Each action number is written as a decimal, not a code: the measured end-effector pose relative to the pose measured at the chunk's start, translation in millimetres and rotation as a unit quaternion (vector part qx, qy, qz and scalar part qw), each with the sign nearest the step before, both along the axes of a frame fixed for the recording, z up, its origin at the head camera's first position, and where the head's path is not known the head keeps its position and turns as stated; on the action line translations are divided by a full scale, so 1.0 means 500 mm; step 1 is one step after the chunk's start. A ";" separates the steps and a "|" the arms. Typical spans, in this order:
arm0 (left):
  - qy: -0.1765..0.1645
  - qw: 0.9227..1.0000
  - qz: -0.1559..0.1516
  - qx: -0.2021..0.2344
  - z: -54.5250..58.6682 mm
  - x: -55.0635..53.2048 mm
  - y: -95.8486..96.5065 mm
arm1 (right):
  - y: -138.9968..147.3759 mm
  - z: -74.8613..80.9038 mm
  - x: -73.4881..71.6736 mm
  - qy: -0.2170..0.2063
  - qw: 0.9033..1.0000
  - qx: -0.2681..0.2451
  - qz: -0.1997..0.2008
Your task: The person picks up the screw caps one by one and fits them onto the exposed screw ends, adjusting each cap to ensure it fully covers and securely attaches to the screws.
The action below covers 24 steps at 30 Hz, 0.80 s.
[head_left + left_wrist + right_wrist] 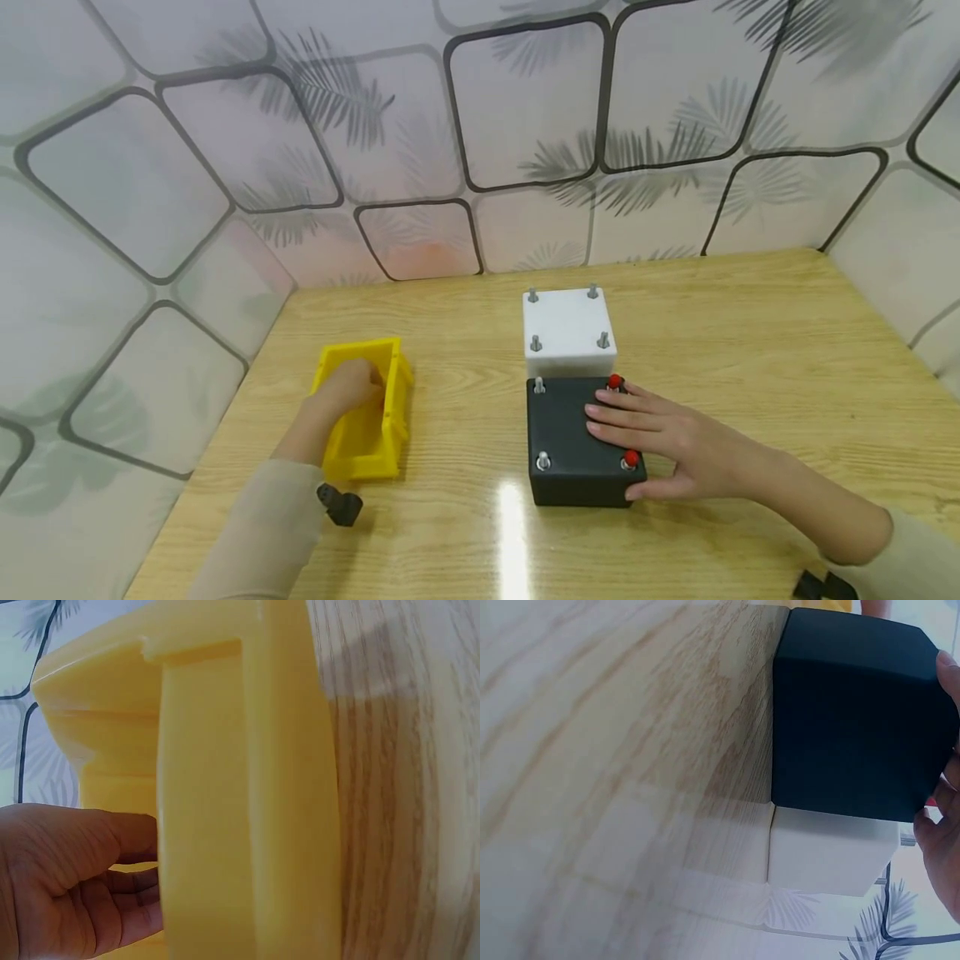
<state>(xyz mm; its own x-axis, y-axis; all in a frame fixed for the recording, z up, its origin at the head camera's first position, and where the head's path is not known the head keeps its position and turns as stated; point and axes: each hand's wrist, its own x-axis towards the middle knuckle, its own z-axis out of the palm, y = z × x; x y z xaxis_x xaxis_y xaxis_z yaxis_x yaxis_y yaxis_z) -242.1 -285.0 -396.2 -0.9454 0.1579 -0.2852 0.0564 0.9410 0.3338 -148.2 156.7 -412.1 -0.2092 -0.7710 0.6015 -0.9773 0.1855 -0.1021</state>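
My left hand (pixel 349 388) reaches down into a yellow plastic bin (pixel 393 458). In the left wrist view the bin's wall (pixel 206 802) hides the fingertips of that hand (pixel 75 881), so what they touch cannot be seen. My right hand (pixel 667 433) lies with straight fingers on the right part of a black box (pixel 566 425), its thumb against the near right corner. Bare metal bolts (pixel 543 461) stand at the box's left corners. On the right side, red caps (pixel 632 458) top the bolts. The right wrist view shows the black box (pixel 859 727) from its side.
Directly behind the black box stands a white box (pixel 567 325) with an upright bolt at each corner. Both boxes and the bin are on a wooden table (pixel 457 533). Patterned fabric walls (pixel 405 167) enclose the table at the back and sides.
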 end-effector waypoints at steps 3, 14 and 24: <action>0.004 1.000 0.003 0.014 -0.006 -0.001 -0.005 | -0.001 0.000 -0.001 0.002 1.000 -0.005 0.000; -0.001 1.000 0.017 0.009 -0.008 0.007 -0.002 | 0.001 -0.001 0.004 -0.008 1.000 0.006 -0.004; -0.016 1.000 0.005 0.002 -0.005 -0.001 -0.004 | 0.000 0.005 0.006 -0.010 1.000 0.017 -0.014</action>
